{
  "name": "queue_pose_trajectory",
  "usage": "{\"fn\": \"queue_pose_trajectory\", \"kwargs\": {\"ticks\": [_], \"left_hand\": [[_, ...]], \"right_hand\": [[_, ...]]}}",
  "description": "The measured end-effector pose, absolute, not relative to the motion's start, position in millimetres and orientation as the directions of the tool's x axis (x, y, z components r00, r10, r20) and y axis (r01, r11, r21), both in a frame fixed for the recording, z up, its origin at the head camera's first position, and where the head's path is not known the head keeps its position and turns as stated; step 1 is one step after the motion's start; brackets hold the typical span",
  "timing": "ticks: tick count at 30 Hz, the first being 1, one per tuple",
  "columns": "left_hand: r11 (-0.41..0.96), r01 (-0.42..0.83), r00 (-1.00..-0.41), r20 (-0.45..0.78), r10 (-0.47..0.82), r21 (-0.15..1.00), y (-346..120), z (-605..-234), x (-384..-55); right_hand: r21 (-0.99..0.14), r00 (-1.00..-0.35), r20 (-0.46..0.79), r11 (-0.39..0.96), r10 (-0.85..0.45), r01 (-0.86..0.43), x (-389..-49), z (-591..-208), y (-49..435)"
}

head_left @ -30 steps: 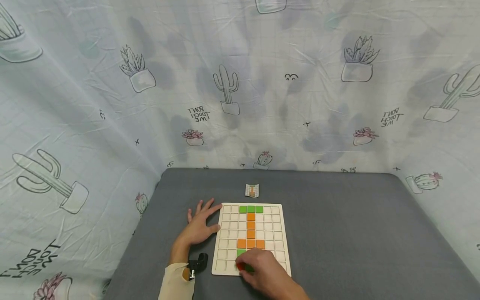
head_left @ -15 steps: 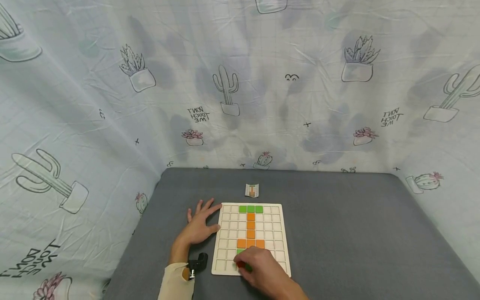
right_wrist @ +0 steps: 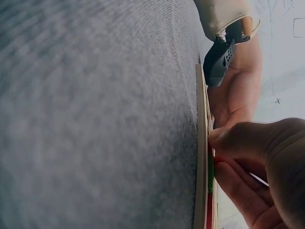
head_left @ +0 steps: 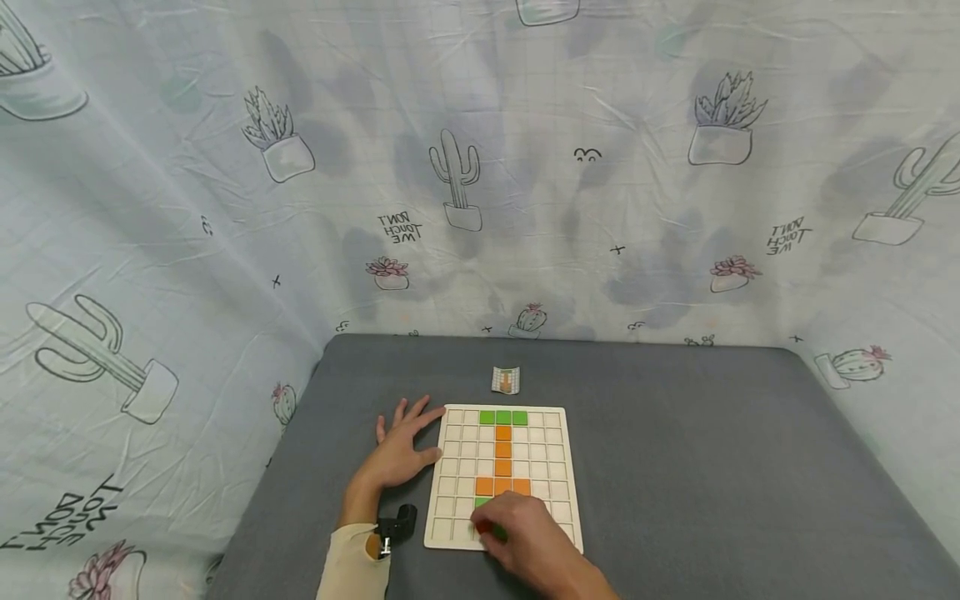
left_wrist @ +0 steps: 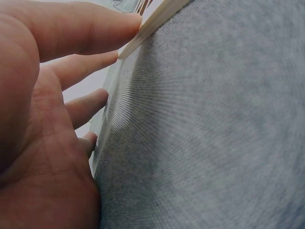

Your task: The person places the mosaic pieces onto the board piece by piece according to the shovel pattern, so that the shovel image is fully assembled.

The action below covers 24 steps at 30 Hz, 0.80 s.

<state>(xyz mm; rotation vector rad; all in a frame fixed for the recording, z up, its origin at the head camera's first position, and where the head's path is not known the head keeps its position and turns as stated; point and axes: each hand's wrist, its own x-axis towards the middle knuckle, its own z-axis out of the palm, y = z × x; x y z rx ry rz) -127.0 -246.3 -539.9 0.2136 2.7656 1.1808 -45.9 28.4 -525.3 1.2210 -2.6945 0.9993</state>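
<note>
A pale square grid board (head_left: 453, 508) lies flat on the grey table. My left hand (head_left: 401, 454) is spread at its left side, with thumb and index fingertip at the edge. Over the front rows, my right hand (head_left: 525, 537) pinches a small red tile (right_wrist: 218, 159) between thumb and fingers, close over the board. A green tile (right_wrist: 210, 174) sits in the board right by those fingertips, and another red tile (right_wrist: 209, 210) lies nearer the camera. Orange tiles (head_left: 503, 450) form a column and a row, below a green row (head_left: 504, 417) at the back. My right hand covers part of the front rows.
A small patterned card (head_left: 506, 381) lies behind the board. The grey tabletop (head_left: 675, 467) extends far to the right. Cloth printed with cacti (head_left: 570, 192) hangs around the back and sides. A black camera mount (head_left: 399, 523) sits at the left wrist.
My right fingers have shifted slightly over the front rows, and less of the red tile shows beneath them. The left hand keeps its place at the board's edge.
</note>
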Motion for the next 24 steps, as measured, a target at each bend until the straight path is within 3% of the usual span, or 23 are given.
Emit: {"fn": "queue_pose_trajectory", "kwargs": {"ticks": [8,13,17,20,24], "left_hand": [[0.679,0.085,-0.981,-0.056,0.183,0.73,-244,-540,-129],[0.677,0.087,-0.981,-0.056,0.187,0.731,-244,-538,-127],[0.694,0.085,-0.983,-0.054,0.176,0.715,-246,-537,-123],[0.715,0.089,-0.985,-0.044,0.166,0.693,-249,-531,-120],[0.742,0.098,-0.985,-0.039,0.166,0.664,-255,-508,-118]], "right_hand": [[-0.573,-0.7,0.433,0.426,-0.568,-0.7,-50,-523,54],[-0.558,-0.752,0.468,0.505,-0.463,-0.658,-58,-517,90],[-0.494,-0.74,0.529,0.558,-0.416,-0.667,-65,-510,121],[-0.406,-0.694,0.593,0.593,-0.409,-0.696,-73,-503,146],[-0.298,-0.682,0.608,0.679,-0.407,-0.671,-83,-487,178]]}}
